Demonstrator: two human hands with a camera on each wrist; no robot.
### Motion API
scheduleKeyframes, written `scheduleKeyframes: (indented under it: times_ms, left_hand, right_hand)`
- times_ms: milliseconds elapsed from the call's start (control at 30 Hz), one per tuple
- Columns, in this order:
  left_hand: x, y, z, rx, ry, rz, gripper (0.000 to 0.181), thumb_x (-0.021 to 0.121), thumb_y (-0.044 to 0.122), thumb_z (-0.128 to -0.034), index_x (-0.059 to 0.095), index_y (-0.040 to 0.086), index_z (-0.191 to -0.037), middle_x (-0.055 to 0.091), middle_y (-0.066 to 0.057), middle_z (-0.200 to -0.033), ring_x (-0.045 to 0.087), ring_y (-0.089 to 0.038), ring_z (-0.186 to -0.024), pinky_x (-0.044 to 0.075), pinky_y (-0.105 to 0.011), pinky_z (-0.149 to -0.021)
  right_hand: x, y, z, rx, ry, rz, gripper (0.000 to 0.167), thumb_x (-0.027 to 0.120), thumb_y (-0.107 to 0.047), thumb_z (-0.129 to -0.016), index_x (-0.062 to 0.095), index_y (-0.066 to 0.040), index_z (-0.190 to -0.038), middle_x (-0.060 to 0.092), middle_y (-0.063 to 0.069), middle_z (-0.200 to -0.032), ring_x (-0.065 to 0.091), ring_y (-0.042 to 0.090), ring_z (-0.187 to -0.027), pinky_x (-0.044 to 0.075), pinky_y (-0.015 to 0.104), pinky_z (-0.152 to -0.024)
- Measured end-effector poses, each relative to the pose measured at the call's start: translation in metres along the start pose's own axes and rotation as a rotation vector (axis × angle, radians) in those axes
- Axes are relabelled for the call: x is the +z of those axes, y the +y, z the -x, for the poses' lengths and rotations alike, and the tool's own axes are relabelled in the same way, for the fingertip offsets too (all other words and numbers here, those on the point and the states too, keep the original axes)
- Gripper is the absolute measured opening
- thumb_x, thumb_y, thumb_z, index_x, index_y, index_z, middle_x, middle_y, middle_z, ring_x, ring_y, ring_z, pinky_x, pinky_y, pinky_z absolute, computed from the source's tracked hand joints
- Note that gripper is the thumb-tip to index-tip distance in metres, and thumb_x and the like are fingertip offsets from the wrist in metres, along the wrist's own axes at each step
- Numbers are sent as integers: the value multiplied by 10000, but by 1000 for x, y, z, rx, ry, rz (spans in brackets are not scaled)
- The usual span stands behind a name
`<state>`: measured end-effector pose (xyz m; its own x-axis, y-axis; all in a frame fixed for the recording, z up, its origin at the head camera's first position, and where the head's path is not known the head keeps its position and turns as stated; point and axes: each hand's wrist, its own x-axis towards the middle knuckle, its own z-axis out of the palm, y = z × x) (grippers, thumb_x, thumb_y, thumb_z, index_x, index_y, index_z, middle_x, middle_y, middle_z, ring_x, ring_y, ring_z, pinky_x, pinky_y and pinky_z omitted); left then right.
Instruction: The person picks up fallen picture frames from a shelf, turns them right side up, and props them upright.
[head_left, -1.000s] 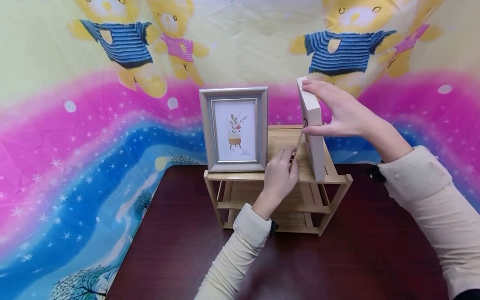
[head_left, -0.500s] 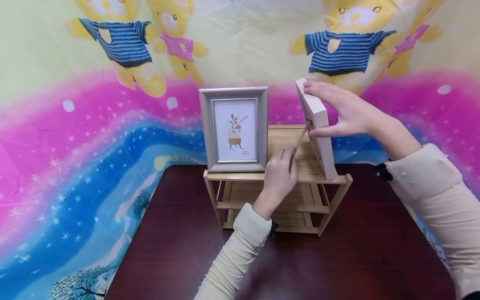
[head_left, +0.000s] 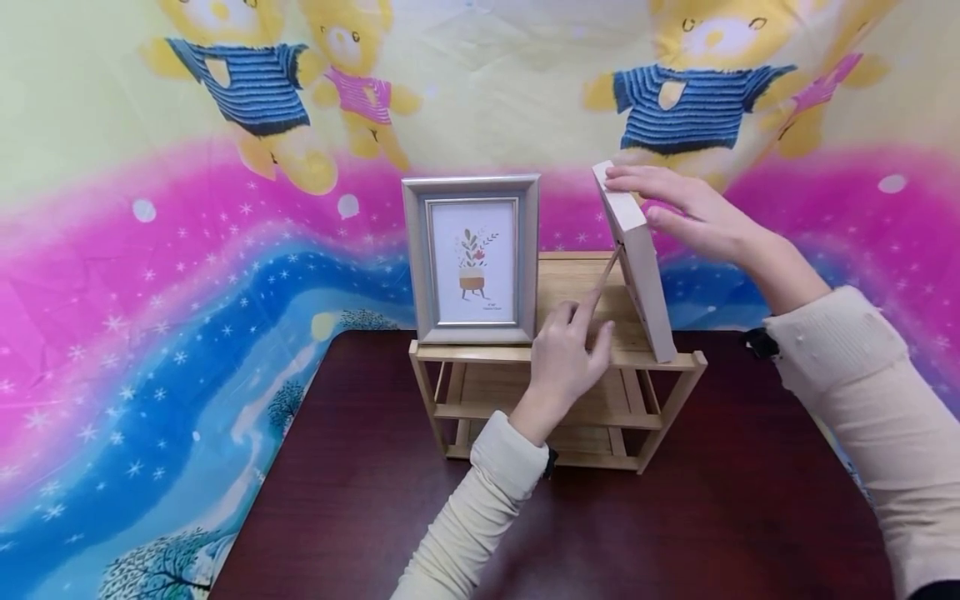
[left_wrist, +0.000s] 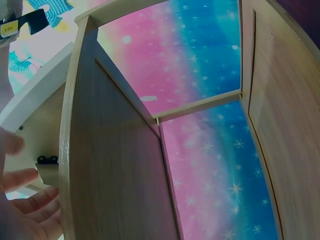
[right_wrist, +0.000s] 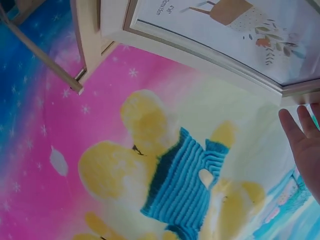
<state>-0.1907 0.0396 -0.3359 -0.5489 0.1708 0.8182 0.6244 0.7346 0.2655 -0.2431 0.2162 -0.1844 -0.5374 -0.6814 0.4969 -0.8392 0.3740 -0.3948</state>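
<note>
A white picture frame [head_left: 651, 283] stands edge-on at the right of the wooden rack's [head_left: 487, 354] top, leaning slightly. Its thin stand leg [head_left: 609, 271] sticks out behind, toward my left hand [head_left: 566, 358]. That hand's fingers are loosely extended by the leg's lower end; whether they touch it I cannot tell. In the left wrist view, the hand [left_wrist: 30, 210] has spread fingers below the leg's black hinge [left_wrist: 47, 160]. My right hand [head_left: 697, 212] rests straight fingers on the frame's top edge, thumb apart from it. The right wrist view shows the frame's plant picture [right_wrist: 240, 30].
A grey-silver picture frame [head_left: 411, 258] with a plant print stands upright at the left of the rack top. The tiered rack sits on a dark red-brown table [head_left: 360, 467]. Behind hangs a colourful bear-print cloth [head_left: 480, 100].
The white frame's lower end has swung right and its stand leg shows further out. My left fingers have loosened from the leg. My right thumb has lifted off the frame's side.
</note>
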Motion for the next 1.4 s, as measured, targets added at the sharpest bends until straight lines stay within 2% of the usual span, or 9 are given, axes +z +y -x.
scheduleKeyframes:
  times_ms: [133, 200, 367, 567, 700, 800, 900, 1033, 1400]
  left_hand:
    - [-2, 3, 0, -7, -24, -53, 534, 614, 419, -801, 559, 88, -1217, 601, -87, -932, 582, -170, -778, 482, -246, -556]
    - [-2, 5, 0, -5, -25, -78, 590, 626, 463, -776, 553, 91, -1228, 597, -79, -935, 576, -164, -787, 478, -248, -554]
    - [-1, 7, 1, 2, -19, -107, 661, 623, 519, -749, 540, 95, -1249, 587, -59, -917, 565, -150, -770, 468, -239, -536]
    - [1, 10, 2, 3, -1, -120, 696, 621, 548, -734, 537, 101, -1260, 589, -46, -914, 563, -140, -760, 462, -233, -529]
    - [3, 16, 1, -18, 24, -170, 763, 609, 615, -702, 532, 106, -1265, 609, -54, -966, 575, -148, -831, 473, -233, -592]
    - [4, 23, 0, -50, 22, -218, 827, 590, 672, -677, 537, 80, -1252, 610, -78, -1046, 579, -179, -928, 484, -264, -707]
    - [5, 28, -1, -89, -19, -270, 873, 555, 709, -678, 536, 47, -1247, 587, -94, -1128, 561, -207, -1010, 471, -305, -800]
    - [5, 33, -3, -141, -126, -318, 923, 491, 737, -707, 484, 26, -1295, 522, -109, -1241, 514, -237, -1099, 436, -340, -877]
    - [5, 30, -7, -226, -291, -348, 968, 409, 752, -739, 328, 50, -1399, 391, -102, -1369, 428, -233, -1182, 398, -354, -905]
  right_hand:
    - [0, 4, -5, 64, 37, -75, 462, 317, -304, -978, 453, -34, -1329, 344, 135, -1423, 258, 149, -1324, 309, 321, -996]
    - [-1, 6, -8, 119, 39, -75, 454, 283, -283, -985, 443, -49, -1340, 330, 118, -1434, 263, 156, -1322, 314, 320, -1002]
    - [-1, 12, -15, 234, 30, -47, 463, 254, -296, -989, 418, -78, -1363, 301, 80, -1456, 237, 231, -1334, 202, 581, -1013]
    - [-3, 21, -23, 328, 21, -29, 480, 281, -334, -985, 394, -87, -1381, 310, 136, -1441, 219, 325, -1329, 106, 583, -1040]
    - [-2, 25, -25, 372, 20, -49, 468, 318, -306, -979, 379, -89, -1389, 332, 168, -1420, 347, 437, -1221, 198, 608, -994]
    - [-1, 25, -26, 379, 14, -66, 464, 343, -280, -974, 361, -90, -1398, 319, 166, -1425, 381, 456, -1181, 244, 614, -966]
    - [0, 25, -28, 379, 9, -68, 471, 350, -276, -974, 342, -95, -1408, 310, 165, -1430, 381, 447, -1178, 267, 619, -949]
    - [1, 24, -28, 395, 18, -65, 483, 355, -295, -972, 332, -101, -1414, 325, 167, -1419, 392, 422, -1165, 286, 609, -941]
    - [3, 20, -29, 438, 79, 13, 504, 392, -347, -955, 367, -105, -1397, 435, 235, -1320, 429, 414, -1150, 272, 600, -958]
